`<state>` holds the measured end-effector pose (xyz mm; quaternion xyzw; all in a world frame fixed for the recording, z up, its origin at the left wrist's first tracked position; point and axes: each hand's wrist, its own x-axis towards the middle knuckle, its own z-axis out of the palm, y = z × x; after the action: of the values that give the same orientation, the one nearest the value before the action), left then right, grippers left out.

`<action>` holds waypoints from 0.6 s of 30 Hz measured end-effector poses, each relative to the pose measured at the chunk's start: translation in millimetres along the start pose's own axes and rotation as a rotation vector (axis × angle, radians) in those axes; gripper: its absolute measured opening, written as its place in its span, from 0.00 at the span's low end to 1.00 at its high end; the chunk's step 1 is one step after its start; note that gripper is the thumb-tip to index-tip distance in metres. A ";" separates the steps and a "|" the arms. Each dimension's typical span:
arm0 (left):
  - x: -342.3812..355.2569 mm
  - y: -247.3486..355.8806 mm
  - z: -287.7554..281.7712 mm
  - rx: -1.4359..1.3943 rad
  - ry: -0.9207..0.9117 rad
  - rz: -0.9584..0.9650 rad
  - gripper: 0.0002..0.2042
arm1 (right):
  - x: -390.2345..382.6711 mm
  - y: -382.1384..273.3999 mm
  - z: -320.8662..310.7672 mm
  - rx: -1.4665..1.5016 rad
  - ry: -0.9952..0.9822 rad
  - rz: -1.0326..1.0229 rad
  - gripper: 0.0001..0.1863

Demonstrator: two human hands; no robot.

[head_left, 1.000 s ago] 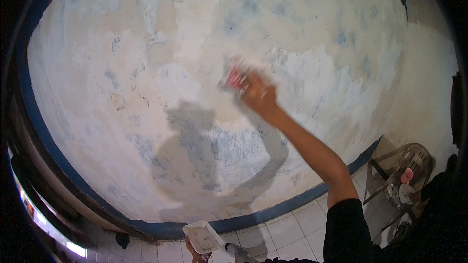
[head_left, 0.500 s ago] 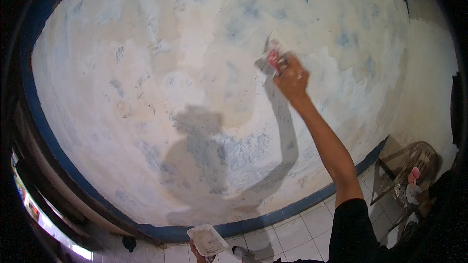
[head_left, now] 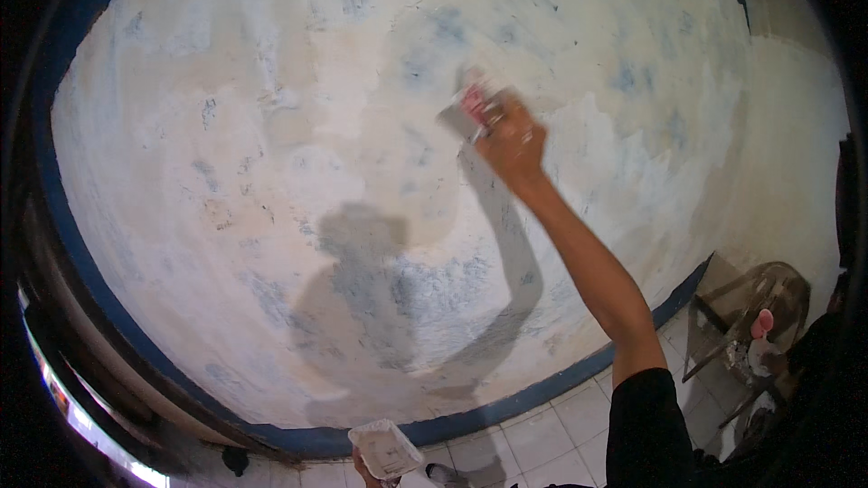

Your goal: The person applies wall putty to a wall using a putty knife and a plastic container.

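My right hand (head_left: 514,137) is closed round a putty knife (head_left: 474,105) with a red-marked face, blurred by motion, held against or very near the wall (head_left: 362,163). White smears show on the fingers. The wall is coated unevenly with white and cream filler, and blue-grey patches show through it. Low in the picture, my left hand (head_left: 363,470) grips the side of a white rectangular tub (head_left: 387,450) with pale paste smeared inside; most of that hand is hidden beneath the tub. The shadow of my head and right arm falls across the wall.
A blue band (head_left: 542,394) edges the foot of the wall above a tiled floor (head_left: 579,416). At the right stands a stained chair (head_left: 779,294) with a pink cup (head_left: 762,323) on it. A small dark object (head_left: 235,461) lies on the floor at lower left.
My right hand and the putty knife have moved left and slightly down across the wall. The tub in my left hand stays nearly where it was.
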<state>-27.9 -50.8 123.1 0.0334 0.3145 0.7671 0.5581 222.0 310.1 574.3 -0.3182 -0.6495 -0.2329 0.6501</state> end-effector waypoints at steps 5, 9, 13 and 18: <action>1.7 -1.9 -1.6 -0.013 -0.003 0.000 0.32 | -117.8 -54.1 31.5 0.165 -0.232 -0.701 0.13; -1.4 1.4 -5.1 -0.013 -0.003 0.024 0.32 | -94.0 -55.5 5.3 0.249 -0.323 -0.543 0.20; -2.5 2.1 -8.4 -0.017 0.004 0.029 0.32 | 44.5 -15.1 -25.0 0.124 0.011 0.125 0.11; -0.4 8.2 -12.4 -0.015 0.009 0.030 0.32 | 42.7 -9.8 15.8 0.051 0.151 -0.076 0.15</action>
<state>-39.6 -58.1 117.6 0.0305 0.3108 0.7779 0.5453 206.1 319.4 617.1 -0.2580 -0.6161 -0.2641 0.6958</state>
